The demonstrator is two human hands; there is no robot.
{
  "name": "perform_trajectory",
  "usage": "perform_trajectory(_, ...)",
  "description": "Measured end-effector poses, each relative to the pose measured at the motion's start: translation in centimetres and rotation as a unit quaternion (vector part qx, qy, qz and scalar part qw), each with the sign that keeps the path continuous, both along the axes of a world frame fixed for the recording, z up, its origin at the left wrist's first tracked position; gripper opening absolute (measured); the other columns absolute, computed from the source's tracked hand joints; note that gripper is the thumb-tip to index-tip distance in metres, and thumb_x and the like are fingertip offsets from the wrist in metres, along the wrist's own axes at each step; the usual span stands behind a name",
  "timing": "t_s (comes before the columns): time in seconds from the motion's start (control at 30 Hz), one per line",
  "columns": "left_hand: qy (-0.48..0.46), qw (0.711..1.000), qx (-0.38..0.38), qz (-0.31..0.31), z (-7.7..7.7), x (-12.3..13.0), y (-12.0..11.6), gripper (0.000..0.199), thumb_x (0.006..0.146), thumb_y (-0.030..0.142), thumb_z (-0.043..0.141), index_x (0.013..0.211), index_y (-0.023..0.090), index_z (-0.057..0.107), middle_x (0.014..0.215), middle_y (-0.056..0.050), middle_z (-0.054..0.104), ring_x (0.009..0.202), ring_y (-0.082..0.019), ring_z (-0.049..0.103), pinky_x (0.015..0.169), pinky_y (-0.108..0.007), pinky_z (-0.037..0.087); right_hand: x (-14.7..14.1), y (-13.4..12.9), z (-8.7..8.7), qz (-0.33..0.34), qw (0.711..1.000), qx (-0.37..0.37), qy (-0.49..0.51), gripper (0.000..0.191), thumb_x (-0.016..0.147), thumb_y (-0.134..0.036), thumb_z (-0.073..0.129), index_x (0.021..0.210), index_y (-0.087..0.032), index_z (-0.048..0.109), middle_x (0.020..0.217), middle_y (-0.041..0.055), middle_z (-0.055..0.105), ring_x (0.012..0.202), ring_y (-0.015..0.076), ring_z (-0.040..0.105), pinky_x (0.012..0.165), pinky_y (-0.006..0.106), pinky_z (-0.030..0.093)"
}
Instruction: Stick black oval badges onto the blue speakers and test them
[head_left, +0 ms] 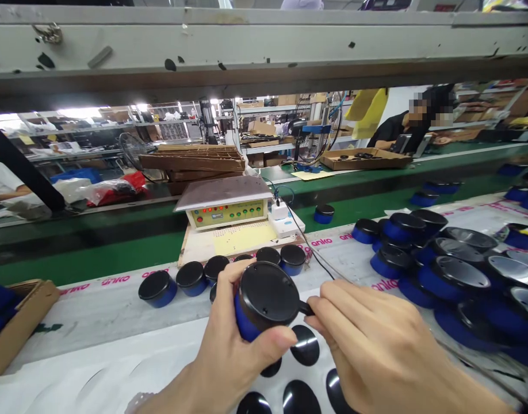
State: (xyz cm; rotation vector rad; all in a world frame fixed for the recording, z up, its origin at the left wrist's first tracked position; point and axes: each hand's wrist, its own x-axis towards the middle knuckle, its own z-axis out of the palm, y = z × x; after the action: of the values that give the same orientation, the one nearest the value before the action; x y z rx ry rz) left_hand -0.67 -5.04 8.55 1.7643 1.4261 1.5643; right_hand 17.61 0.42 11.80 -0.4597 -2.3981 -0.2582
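My left hand (229, 345) is wrapped round a blue round unit with a black top (270, 293), tilted toward me. Closed in a pinch, my right hand (371, 333) grips a small black plug-like piece (306, 309) that meets the unit's right side. Whether it is inserted, I cannot tell. Below my hands lies a white sheet with several glossy black discs (305, 345). Behind the held unit, more blue and black round units (157, 288) stand in a row.
A control box (229, 210) with red and green lights stands behind, beside a white power strip (285, 221) with cables. Many round units (458, 270) are piled at right. A cardboard box (25, 322) holds units at left. A metal beam (264, 46) spans overhead; a person (393, 129) sits across.
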Motion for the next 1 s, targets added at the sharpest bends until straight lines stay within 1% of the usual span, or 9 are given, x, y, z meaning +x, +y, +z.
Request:
perform_trajectory(0.1,0.162,0.983,0.082,0.037,0.2,-0.2,0.0,0.065,0.081,0.056,0.060,0.132,0.026,0.034,0.122,-0.009,0.044,0.115,-0.023,0.049,0.098,-0.034,0.044,-0.2,1.1,-1.3,0.032,0.996,-0.078,0.004,0.026,0.087,-0.004,0.039,0.069,-0.016,0.054,0.064,0.0037,0.050,0.058,0.0167,0.041,0.051,0.031,0.031)
perform_trajectory(0.2,0.325,0.923,0.189,0.077,0.9,-0.1,-0.2,0.063,0.082,0.045,0.063,0.134,0.018,0.038,0.121,-0.012,0.043,0.120,-0.025,0.044,0.105,-0.039,0.041,-0.4,2.0,-3.0,0.070,0.979,-0.188,0.030,0.021,0.093,-0.008,0.036,0.086,-0.017,0.053,0.076,0.0038,0.055,0.067,0.0174,0.048,0.061,0.031,0.041)
perform_trajectory(0.27,0.360,0.898,0.242,0.069,1.3,0.0,-0.3,0.056,0.083,0.037,0.065,0.130,0.016,0.042,0.118,-0.013,0.048,0.123,-0.027,0.044,0.106,-0.042,0.041,-0.3,2.2,-3.8,0.088,0.965,-0.240,0.059,0.017,0.094,-0.010,0.037,0.097,-0.019,0.050,0.084,0.0040,0.057,0.075,0.0177,0.051,0.066,0.030,0.045)
perform_trajectory(0.33,0.340,0.903,0.261,0.032,1.4,0.1,-0.4,0.048,0.083,0.026,0.067,0.123,0.018,0.042,0.116,-0.012,0.054,0.125,-0.027,0.045,0.105,-0.045,0.044,-0.2,2.1,-4.3,0.093,0.957,-0.263,0.078,0.016,0.094,-0.010,0.037,0.099,-0.021,0.048,0.087,0.0036,0.057,0.080,0.0178,0.053,0.069,0.029,0.047)
perform_trajectory(0.5,0.322,0.920,0.223,-0.022,1.1,0.2,-0.5,0.036,0.079,0.005,0.064,0.104,0.019,0.041,0.123,-0.016,0.052,0.130,-0.027,0.043,0.105,-0.049,0.045,0.4,1.5,-4.5,0.077,0.952,-0.288,0.067,0.015,0.095,-0.010,0.036,0.089,-0.022,0.042,0.083,0.0022,0.055,0.075,0.0164,0.052,0.063,0.027,0.048)
perform_trajectory(0.73,0.325,0.920,0.217,-0.018,1.2,0.1,-0.3,0.034,0.078,0.009,0.066,0.102,0.017,0.043,0.108,-0.015,0.056,0.121,-0.026,0.051,0.104,-0.045,0.046,1.0,1.4,-5.0,0.060,0.952,-0.296,0.043,0.014,0.095,-0.012,0.038,0.094,-0.024,0.043,0.086,0.0016,0.055,0.079,0.0161,0.055,0.069,0.027,0.049)
perform_trajectory(0.8,0.295,0.933,0.203,-0.019,0.9,0.0,-0.1,0.035,0.079,0.015,0.069,0.102,0.020,0.042,0.111,-0.014,0.055,0.119,-0.026,0.051,0.101,-0.045,0.047,1.1,1.6,-4.9,0.069,0.948,-0.309,0.039,0.010,0.096,-0.015,0.041,0.098,-0.024,0.046,0.086,0.0014,0.057,0.076,0.0155,0.057,0.066,0.026,0.048)
perform_trajectory(0.9,0.190,0.975,0.112,-0.021,-0.1,-0.1,0.1,0.055,0.072,0.033,0.077,0.109,0.024,0.037,0.122,-0.012,0.049,0.113,-0.025,0.055,0.091,-0.042,0.053,1.3,1.6,-4.8,0.087,0.948,-0.304,0.022,0.011,0.098,-0.021,0.040,0.092,-0.022,0.050,0.076,0.0000,0.057,0.064,0.0139,0.055,0.057,0.025,0.044)
perform_trajectory(1.0,0.180,0.979,-0.028,-0.091,-1.1,-0.5,0.1,0.077,0.062,0.036,0.082,0.122,0.026,0.036,0.121,-0.010,0.051,0.106,-0.024,0.059,0.087,-0.038,0.054,1.8,0.9,-5.2,0.102,0.955,-0.273,-0.046,0.025,0.100,-0.023,0.035,0.080,-0.021,0.050,0.066,-0.0016,0.055,0.055,0.0129,0.052,0.050,0.025,0.039)
